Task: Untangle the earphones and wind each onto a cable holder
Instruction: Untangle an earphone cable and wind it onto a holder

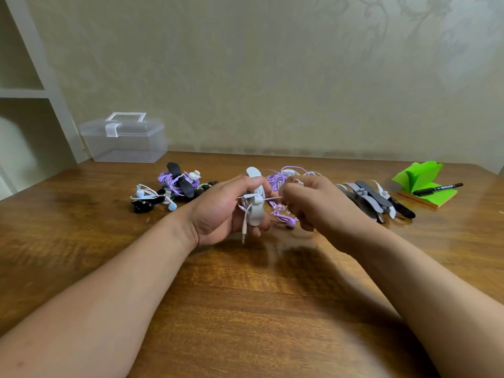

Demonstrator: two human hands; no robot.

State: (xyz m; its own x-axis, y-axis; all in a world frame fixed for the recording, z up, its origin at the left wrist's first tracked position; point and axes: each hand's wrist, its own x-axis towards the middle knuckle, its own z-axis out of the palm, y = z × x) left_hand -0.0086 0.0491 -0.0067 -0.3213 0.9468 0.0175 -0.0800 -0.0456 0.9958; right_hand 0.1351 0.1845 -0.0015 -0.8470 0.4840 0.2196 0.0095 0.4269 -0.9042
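The left hand (221, 211) curls round a grey cable holder (257, 214), upright in its fingers; at the holder's 3 o'clock, the right hand (313, 203) pinches the white earphone cable (270, 199).

White cable holder (257, 214) is upright, held off the desk in the left hand (218, 211), with white earphones (244, 227) partly wound on it and the plug dangling. Tangled purple earphones (281, 178) lie just behind. To the left, a wound purple set (177, 184) and a blue-white set (144, 197) sit on black holders. Spare holders (365, 199) are piled on the right.
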